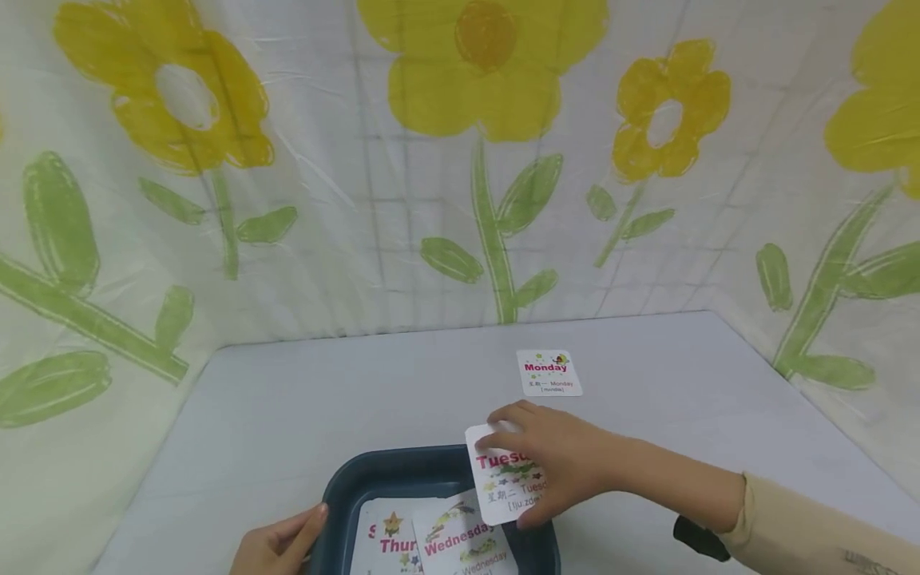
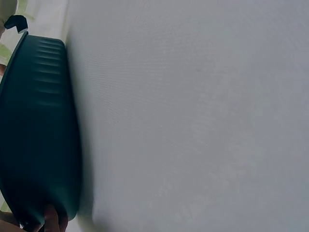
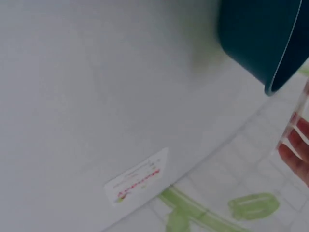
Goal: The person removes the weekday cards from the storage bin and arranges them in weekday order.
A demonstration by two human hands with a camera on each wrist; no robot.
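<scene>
My right hand (image 1: pixel 564 451) pinches a white "Tuesday" flashcard (image 1: pixel 494 489) between thumb and fingers, over the right part of a dark blue-green plastic tub (image 1: pixel 395 461). In the right wrist view the card shows nearly edge-on beside the fingertips (image 3: pixel 288 155). At the tub's left side, my left hand (image 1: pixel 279 545) grips the rim, thumb on top and fingers against the outer wall. Inside lie a "Wednesday" card (image 1: pixel 470 547) and, partly covered by it, a "Thur..." card (image 1: pixel 394 547); another card's red letter peeks out at the left.
A "Monday" card (image 1: pixel 549 374) lies face up on the white table (image 1: pixel 345 391), farther back and to the right. Behind the table hangs a pale curtain (image 1: pixel 323 200) printed with yellow flowers. A black band (image 1: pixel 699 539) is at the right sleeve.
</scene>
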